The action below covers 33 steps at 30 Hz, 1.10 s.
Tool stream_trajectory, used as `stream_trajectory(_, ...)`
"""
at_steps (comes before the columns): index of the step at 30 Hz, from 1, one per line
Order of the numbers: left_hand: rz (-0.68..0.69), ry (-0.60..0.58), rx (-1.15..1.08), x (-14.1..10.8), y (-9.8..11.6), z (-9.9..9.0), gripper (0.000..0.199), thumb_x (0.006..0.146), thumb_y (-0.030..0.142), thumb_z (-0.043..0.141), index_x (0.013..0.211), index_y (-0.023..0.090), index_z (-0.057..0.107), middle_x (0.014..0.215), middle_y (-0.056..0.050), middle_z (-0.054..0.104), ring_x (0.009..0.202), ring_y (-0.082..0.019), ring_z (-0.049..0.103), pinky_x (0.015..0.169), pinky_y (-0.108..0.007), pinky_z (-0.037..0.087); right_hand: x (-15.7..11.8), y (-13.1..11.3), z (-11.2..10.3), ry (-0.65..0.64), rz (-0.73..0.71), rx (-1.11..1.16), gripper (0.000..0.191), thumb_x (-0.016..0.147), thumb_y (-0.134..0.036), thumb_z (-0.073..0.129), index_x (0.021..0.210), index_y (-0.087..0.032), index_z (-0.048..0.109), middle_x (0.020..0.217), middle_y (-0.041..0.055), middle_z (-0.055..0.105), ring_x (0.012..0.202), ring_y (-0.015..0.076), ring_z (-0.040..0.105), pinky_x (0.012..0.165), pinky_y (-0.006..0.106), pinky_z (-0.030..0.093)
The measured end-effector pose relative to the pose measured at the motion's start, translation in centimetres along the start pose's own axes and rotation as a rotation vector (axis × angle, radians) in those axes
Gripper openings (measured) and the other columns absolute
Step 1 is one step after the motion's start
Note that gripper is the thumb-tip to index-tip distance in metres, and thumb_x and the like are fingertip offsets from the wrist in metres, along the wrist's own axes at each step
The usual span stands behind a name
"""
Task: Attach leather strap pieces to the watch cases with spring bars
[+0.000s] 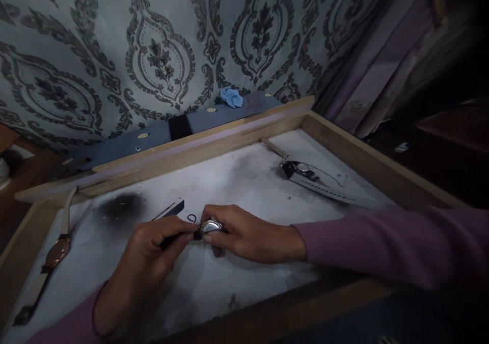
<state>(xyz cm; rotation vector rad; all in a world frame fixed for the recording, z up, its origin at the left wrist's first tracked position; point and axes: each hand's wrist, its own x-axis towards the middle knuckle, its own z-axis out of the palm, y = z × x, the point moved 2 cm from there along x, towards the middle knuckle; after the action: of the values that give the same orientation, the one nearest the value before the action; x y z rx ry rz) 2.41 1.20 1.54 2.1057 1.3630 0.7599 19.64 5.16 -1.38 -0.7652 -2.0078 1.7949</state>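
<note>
Patterned wallpaper (160, 58) backs the wood-rimmed worktop (191, 181) that I view remotely. Step in hand, by my reading: close two-handed handling of one watch. Right grip (246, 233) pinches the case of the held watch (212, 227); left grip (147, 247) pinches its dark strap (197, 233) beside the case. Any further move calls, I judge, for a steady case and small fingertip motions. Counted: two grips; three watches, namely the held one, a rose-toned watch (57, 252) left of the left grip, and a third watch (303, 167) beyond the right grip, beside one dot-edged item (324, 189); one dark loop (191, 214) just beyond the fingertips; one crumpled blue cloth (231, 97) farthest beyond both grips.
</note>
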Motion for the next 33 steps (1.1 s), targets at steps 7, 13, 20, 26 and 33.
stream_trajectory(7, 0.074, -0.054, 0.231, -1.0, 0.8, 0.5, 0.024, 0.091, 0.012, 0.048, 0.097, 0.021, 0.070, 0.078, -0.003, 0.070, 0.065, -0.015, 0.064, 0.056, -0.023, 0.047, -0.1, 0.1, 0.1, 0.012, -0.048, -0.055, 0.004, 0.088, -0.013, 0.048, 0.089, -0.016, 0.051, 0.070, -0.0003, 0.058, 0.065, 0.0122, 0.056, 0.061, 0.024, 0.045)
stream_trajectory(13, 0.130, -0.088, 0.338, -1.5, 0.8, 0.8, 0.025, 0.090, 0.010, 0.044, 0.099, 0.019, 0.065, 0.083, -0.005, 0.067, 0.067, -0.017, 0.065, 0.058, -0.026, 0.050, -0.1, 0.1, 0.2, 0.028, -0.065, -0.083, 0.007, 0.090, -0.013, 0.046, 0.090, -0.015, 0.053, 0.069, -0.0002, 0.058, 0.064, 0.0125, 0.056, 0.062, 0.024, 0.044)
stream_trajectory(20, 0.223, -0.150, 0.515, -2.3, 0.9, 0.8, 0.042, 0.086, 0.000, 0.034, 0.118, 0.017, 0.054, 0.094, -0.008, 0.067, 0.068, -0.017, 0.066, 0.059, -0.029, 0.055, -0.2, -0.1, 0.3, 0.025, -0.058, -0.064, 0.009, 0.091, -0.013, 0.045, 0.088, -0.017, 0.052, 0.066, -0.0014, 0.057, 0.063, 0.0121, 0.054, 0.060, 0.023, 0.044)
stream_trajectory(26, 0.479, -0.203, 0.750, -2.5, 1.3, 0.3, 0.053, 0.074, -0.005, 0.032, 0.124, 0.003, 0.046, 0.105, -0.019, 0.069, 0.079, -0.023, 0.071, 0.061, -0.031, 0.059, -0.2, -0.3, 0.2, 0.041, -0.056, -0.106, 0.009, 0.091, -0.012, 0.045, 0.086, -0.017, 0.051, 0.066, -0.0011, 0.057, 0.063, 0.0122, 0.053, 0.061, 0.024, 0.044)
stream_trajectory(33, 0.484, -0.334, 0.922, -2.6, 1.3, 0.2, 0.058, 0.068, -0.003, 0.034, 0.122, 0.006, 0.053, 0.110, -0.019, 0.068, 0.079, -0.023, 0.070, 0.063, -0.031, 0.058, -0.2, -0.2, 0.3, 0.034, -0.063, -0.131, 0.010, 0.091, -0.011, 0.043, 0.087, -0.016, 0.051, 0.067, -0.0008, 0.058, 0.063, 0.0124, 0.054, 0.062, 0.024, 0.044)
